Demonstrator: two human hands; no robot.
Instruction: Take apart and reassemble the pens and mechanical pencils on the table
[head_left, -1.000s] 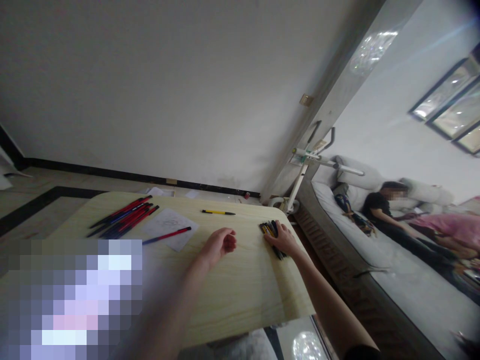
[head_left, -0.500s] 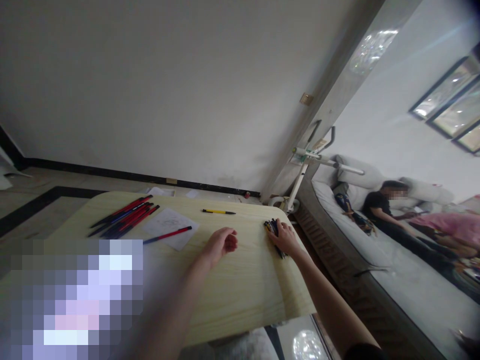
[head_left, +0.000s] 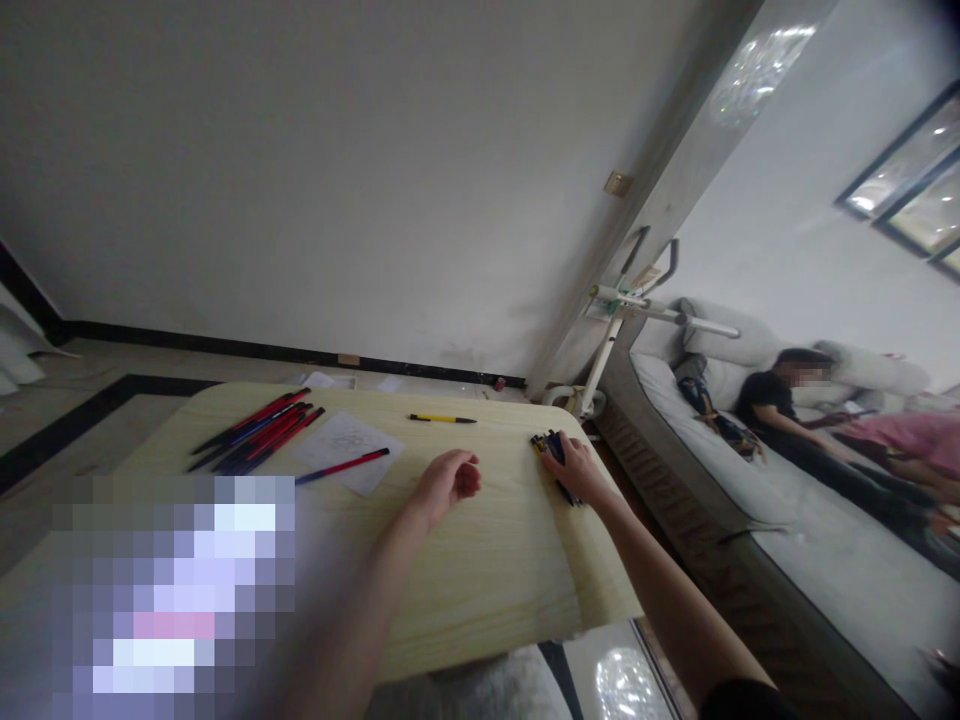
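At the table's right end, my right hand (head_left: 577,468) is closed over a bundle of pens (head_left: 549,441), dark and yellow ones among them, lying on the tabletop. Part of the bundle is hidden under the fingers. My left hand (head_left: 452,478) hovers over the middle of the table with its fingers curled in, and nothing shows in it. Beyond it lies a single yellow and black pen (head_left: 442,419). To the left, a red and blue pen (head_left: 345,466) rests across a sheet of paper (head_left: 346,440) with faint pencil marks.
Several red and blue pens (head_left: 259,430) are heaped at the left of the pale wooden table (head_left: 480,560). A blurred-out bright patch (head_left: 195,580) covers the near left. White exercise equipment (head_left: 604,350) stands past the far right corner. People sit on a grey sofa (head_left: 825,560) at right.
The view has shifted slightly. My right hand has closed further around the bundle of pens, its thumb now lying across them. The left hand keeps its curled pose.
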